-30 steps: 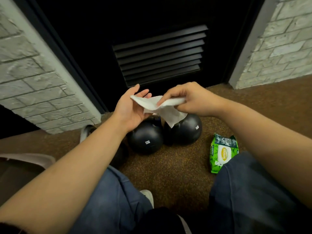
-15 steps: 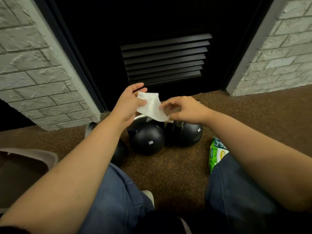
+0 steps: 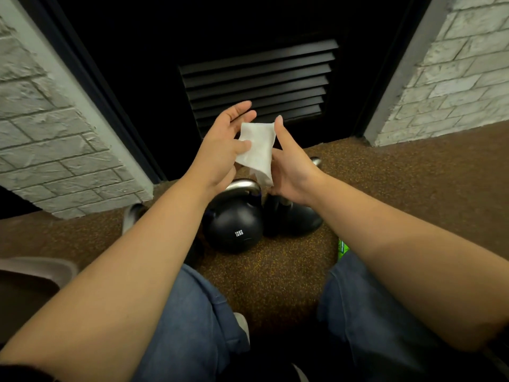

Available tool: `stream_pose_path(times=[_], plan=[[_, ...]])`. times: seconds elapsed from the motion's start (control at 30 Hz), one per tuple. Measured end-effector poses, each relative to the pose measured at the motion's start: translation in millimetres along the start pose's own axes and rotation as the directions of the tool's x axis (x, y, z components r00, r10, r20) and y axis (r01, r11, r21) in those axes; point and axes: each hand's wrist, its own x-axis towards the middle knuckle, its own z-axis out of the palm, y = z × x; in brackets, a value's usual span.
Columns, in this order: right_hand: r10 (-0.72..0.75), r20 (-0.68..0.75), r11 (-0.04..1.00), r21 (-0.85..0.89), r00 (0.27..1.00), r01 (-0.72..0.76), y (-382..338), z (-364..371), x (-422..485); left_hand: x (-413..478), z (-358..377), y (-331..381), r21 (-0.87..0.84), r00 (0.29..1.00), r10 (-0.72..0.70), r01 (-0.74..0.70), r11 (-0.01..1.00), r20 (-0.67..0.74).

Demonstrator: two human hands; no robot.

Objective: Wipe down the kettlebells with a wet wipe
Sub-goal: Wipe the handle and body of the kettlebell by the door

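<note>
Thumb of left hand [image 3: 221, 153] pins wet wipe [image 3: 257, 150] against extended fingers; right hand [image 3: 293, 172] fingers straight along its edge, above 12KG kettlebell [image 3: 234, 230]

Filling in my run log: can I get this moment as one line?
phase: readying wipe | left hand: pinches wipe | right hand: against wipe's edge, grip unclear | kettlebells: on floor below, untouched

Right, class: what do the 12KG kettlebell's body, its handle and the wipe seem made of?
Kettlebell body: probably painted metal, black, satin sheen. Handle: likely bare polished steel, silvery with bright glints. Wipe: thin white nonwoven sheet, soft; it creases and droops limply.
</note>
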Motion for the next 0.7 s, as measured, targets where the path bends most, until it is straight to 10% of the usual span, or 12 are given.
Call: stream_pose_path(times=[0.23,0.47,0.57,0.7], plan=[[-0.088,-0.013,0.969,0.231,0.996,0.089,-1.6,-12.5,10.2,18.2,12.0,-21.2,0.73,0.96,0.28,-0.193,0.656,0.002],[-0.116,-0.122,0.984,0.124,0.986,0.131,3.6,-39.3,31.8,39.8,15.5,-42.4,0.866,0.998,0.026,-0.066,0.495,0.061],[-0.164,-0.276,0.978,-0.17,0.947,0.12,6.3,-63.8,44.8,54.1,8.1,-56.7,0.904,0.983,-0.183,0.059,0.424,0.022],[-0.383,-0.35,0.68,-0.733,0.855,0.004,8.6,-107.0,60.2,64.0,6.2,-84.0,0.909,0.957,-0.291,0.129,0.397,-0.008]])
